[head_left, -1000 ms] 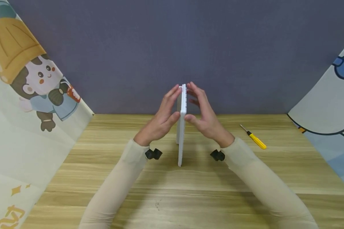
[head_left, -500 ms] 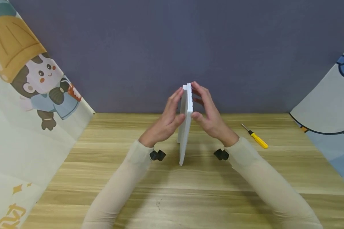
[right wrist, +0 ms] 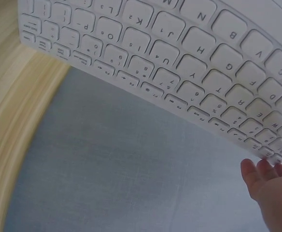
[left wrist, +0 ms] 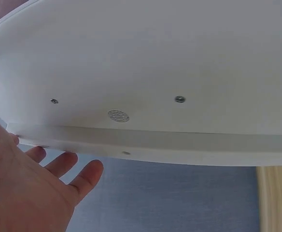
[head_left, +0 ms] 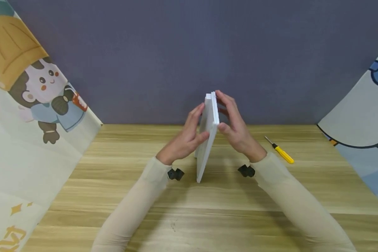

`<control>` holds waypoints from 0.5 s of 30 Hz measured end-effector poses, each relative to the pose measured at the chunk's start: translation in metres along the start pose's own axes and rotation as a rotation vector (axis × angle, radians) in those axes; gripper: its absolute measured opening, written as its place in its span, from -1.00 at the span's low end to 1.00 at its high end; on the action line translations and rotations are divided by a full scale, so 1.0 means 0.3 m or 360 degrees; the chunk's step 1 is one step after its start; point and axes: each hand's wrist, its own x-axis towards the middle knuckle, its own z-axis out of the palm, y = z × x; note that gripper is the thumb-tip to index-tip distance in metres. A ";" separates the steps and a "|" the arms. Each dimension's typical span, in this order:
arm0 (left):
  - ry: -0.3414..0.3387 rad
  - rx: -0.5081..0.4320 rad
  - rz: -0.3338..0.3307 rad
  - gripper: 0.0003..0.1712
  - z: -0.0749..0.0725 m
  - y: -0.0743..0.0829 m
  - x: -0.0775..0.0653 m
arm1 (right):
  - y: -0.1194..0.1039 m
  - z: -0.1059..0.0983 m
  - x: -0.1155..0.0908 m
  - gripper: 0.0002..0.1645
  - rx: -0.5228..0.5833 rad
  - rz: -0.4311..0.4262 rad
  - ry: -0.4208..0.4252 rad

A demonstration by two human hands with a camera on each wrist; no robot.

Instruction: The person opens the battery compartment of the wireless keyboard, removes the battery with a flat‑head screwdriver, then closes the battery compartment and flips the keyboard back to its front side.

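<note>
A white keyboard (head_left: pixel 205 148) stands on its short end on the table, its top leaning to the right in the head view. My left hand (head_left: pixel 186 138) lies along its back side, thumb and fingers spread. In the left wrist view, the fingers of this hand (left wrist: pixel 27 193) are extended at the raised ridge of the screwed back. On the key side, my right hand (head_left: pixel 238 133) touches the upper end with its thumb and fingertips. The right wrist view shows the white keys (right wrist: pixel 194 38) upside down, with the right fingertips (right wrist: pixel 264 166) at one corner.
A screwdriver (head_left: pixel 283 154) with a yellow handle lies on the wooden table (head_left: pixel 239 210), to the right of the right hand. A dark grey-blue panel (head_left: pixel 145 63) rises at the back. Printed cartoon panels (head_left: pixel 22 154) flank the table on both sides.
The keyboard's top has tipped to the right from nearly upright, its lower end staying in place. Both hands have moved right with it, and more of its back shows.
</note>
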 end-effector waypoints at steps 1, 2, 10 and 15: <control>-0.0007 -0.0002 -0.0013 -0.01 0.004 -0.001 -0.002 | 0.001 -0.002 -0.002 0.13 -0.0001 0.0000 0.0002; -0.0015 0.0001 -0.0020 0.00 0.007 -0.003 -0.003 | 0.003 -0.004 -0.004 0.14 0.0000 -0.0006 0.0007; -0.0100 0.0039 -0.0133 0.03 0.034 -0.019 -0.015 | 0.013 -0.018 -0.027 0.14 -0.0020 0.0008 0.0030; -0.0139 0.0044 -0.0180 0.06 0.045 -0.019 -0.022 | 0.013 -0.033 -0.042 0.11 0.0010 0.0042 0.0008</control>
